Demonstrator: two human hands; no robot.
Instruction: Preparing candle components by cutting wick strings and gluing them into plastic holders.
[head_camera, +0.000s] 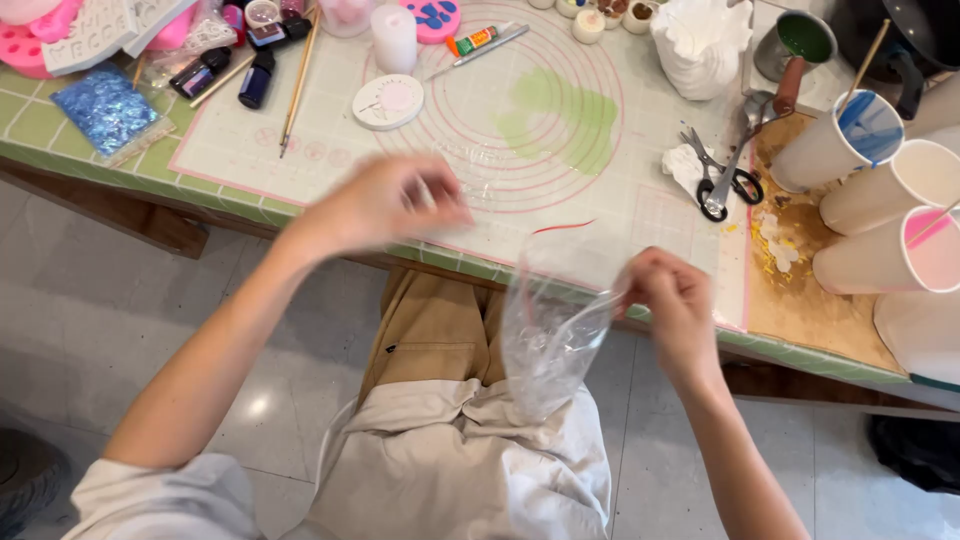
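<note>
My right hand pinches the top edge of a clear plastic zip bag with a thin red strip, which hangs down over my lap in front of the table edge. My left hand hovers blurred over the near edge of the white silicone mat, fingers curled around something small and clear that I cannot make out. The two hands are apart, with the bag's mouth between them.
Scissors lie right of the mat on the green tiled table. Several white cups with coloured liquid stand at the far right. A round white disc, small dark bottles, brushes and a blue glitter bag sit at the left.
</note>
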